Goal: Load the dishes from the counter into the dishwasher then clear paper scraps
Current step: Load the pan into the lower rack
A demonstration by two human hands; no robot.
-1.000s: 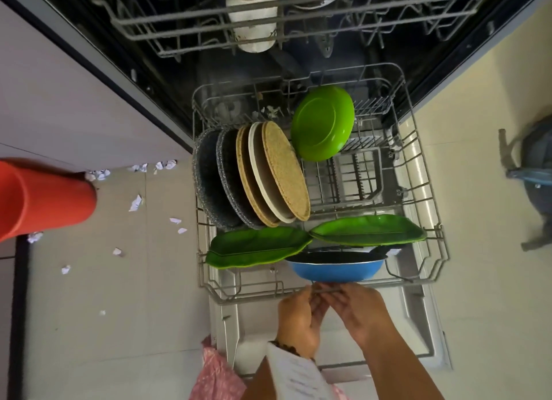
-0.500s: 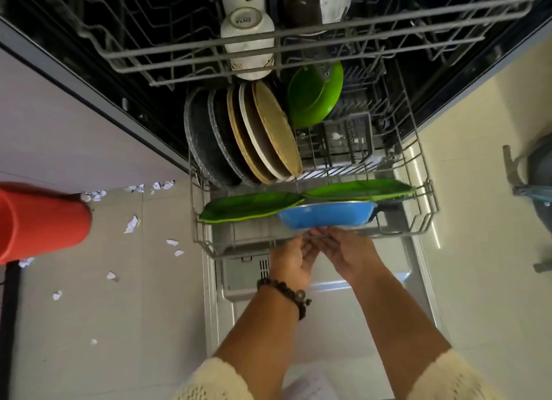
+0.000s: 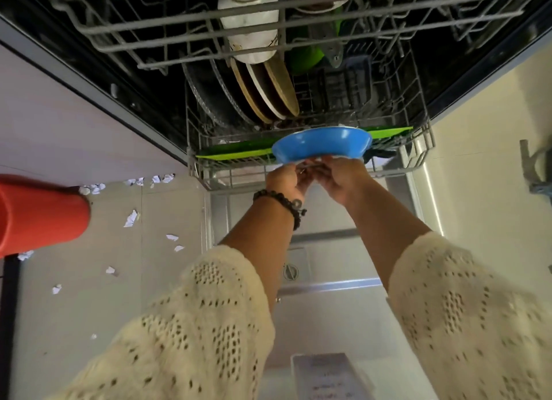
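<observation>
The lower dishwasher rack [image 3: 424, 148] sits mostly inside the machine. It holds upright dark and tan plates [image 3: 268, 92], a green plate [image 3: 304, 59] at the back, flat green trays [image 3: 236, 151] and a blue pan [image 3: 321, 145] at the front. My left hand [image 3: 286, 178] and my right hand [image 3: 340, 178] grip the rack's front wire side by side, just under the blue pan. White mugs [image 3: 248, 17] hang in the upper rack [image 3: 167, 32]. Paper scraps [image 3: 131, 219] lie on the floor to the left.
The open dishwasher door [image 3: 328, 310] lies flat under my arms. An orange bin [image 3: 38, 214] stands at the left edge. A white cabinet front [image 3: 74, 124] runs along the left. A dark object [image 3: 537, 172] stands on the floor at the far right.
The lower rack has slid back into the dishwasher with both hands on its front wire. My arms have stretched forward, and more of the open door shows.
</observation>
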